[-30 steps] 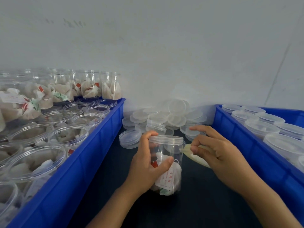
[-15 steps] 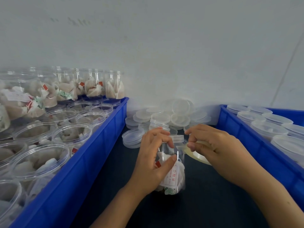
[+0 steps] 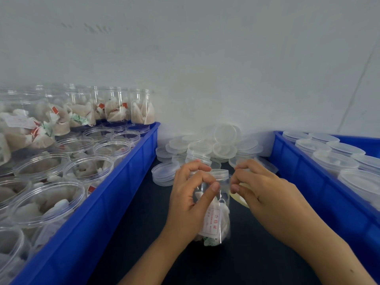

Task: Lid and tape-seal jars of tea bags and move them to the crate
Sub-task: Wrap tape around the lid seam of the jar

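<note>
A clear plastic jar of tea bags (image 3: 216,219) stands on the dark table in front of me, with a translucent lid (image 3: 221,173) on top. My left hand (image 3: 189,200) wraps the jar from the left, thumb across its front and fingers curled at the lid's rim. My right hand (image 3: 265,192) is just right of the jar and pinches a roll of clear yellowish tape (image 3: 239,199), mostly hidden under the palm. Whether tape is stuck to the jar I cannot tell.
A blue crate (image 3: 115,194) on the left holds several open jars of tea bags. A blue crate (image 3: 308,182) on the right holds several lidded jars (image 3: 333,161). A heap of loose translucent lids (image 3: 207,145) lies behind the jar by the white wall.
My left fingers have climbed from the jar's side to the lid's rim. My right hand has moved left with the tape, close to the jar's neck.
</note>
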Demonstrator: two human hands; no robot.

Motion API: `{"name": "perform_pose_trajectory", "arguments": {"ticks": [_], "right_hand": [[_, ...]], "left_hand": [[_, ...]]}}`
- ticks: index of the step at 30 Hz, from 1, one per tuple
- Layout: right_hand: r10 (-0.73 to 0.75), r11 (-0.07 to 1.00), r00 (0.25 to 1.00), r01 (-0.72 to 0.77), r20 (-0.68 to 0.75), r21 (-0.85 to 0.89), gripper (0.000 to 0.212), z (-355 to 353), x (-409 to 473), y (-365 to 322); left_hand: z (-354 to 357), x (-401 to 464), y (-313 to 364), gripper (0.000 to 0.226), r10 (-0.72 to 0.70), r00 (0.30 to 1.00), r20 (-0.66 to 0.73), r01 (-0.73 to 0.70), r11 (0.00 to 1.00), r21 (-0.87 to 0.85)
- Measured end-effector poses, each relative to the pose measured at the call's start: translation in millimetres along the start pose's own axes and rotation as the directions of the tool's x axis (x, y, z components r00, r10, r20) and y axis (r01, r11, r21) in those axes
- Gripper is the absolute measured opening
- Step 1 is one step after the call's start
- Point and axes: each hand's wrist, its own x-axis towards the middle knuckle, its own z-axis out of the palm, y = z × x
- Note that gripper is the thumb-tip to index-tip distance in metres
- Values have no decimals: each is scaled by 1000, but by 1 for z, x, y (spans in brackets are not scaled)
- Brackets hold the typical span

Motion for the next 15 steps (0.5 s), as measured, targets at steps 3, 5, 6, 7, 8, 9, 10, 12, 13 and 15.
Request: {"name": "perform_pose_trajectory", "arguments": {"ticks": [3, 5, 6, 7, 8, 9, 10, 12, 13, 15], "right_hand": [[22, 999, 999, -24, 43, 41, 16, 7, 0, 3], [41, 995, 996, -47, 74, 85, 16, 8, 2, 6], [55, 992, 994, -66, 100, 108, 16, 9, 3, 7], [69, 987, 988, -87, 135, 134, 16, 9, 4, 10], [81, 980, 980, -112, 184, 163, 16, 10, 4, 12], [89, 971, 966, -139, 244, 193, 17, 10, 5, 14], [96, 962, 945, -169, 312, 216, 19, 10, 6, 17], [120, 943, 896, -237, 429, 232, 21, 9, 6, 22], [135, 936, 873, -268, 469, 228, 21, 10, 6, 23], [166, 930, 839, -307, 518, 200, 21, 13, 6, 26]], "left_hand": [[-1, 1, -1, 26, 62, 998, 2, -62, 993, 102], [-3, 3, -2, 26, 47, 999, 8, -47, 992, 117], [-4, 3, -2, 22, 27, 999, 20, -30, 993, 113], [-5, 3, -1, 19, 10, 999, 35, -13, 995, 103], [-7, 4, -1, 19, -4, 999, 45, 0, 995, 95], [-8, 4, 0, 18, -19, 998, 53, 14, 996, 90], [-9, 5, 1, 15, -35, 998, 60, 30, 996, 88], [-10, 5, 2, 10, -55, 996, 74, 49, 995, 90], [-9, 6, 2, 10, -59, 995, 79, 52, 995, 87], [-10, 5, 1, 18, -47, 995, 89, 39, 995, 90]]}}
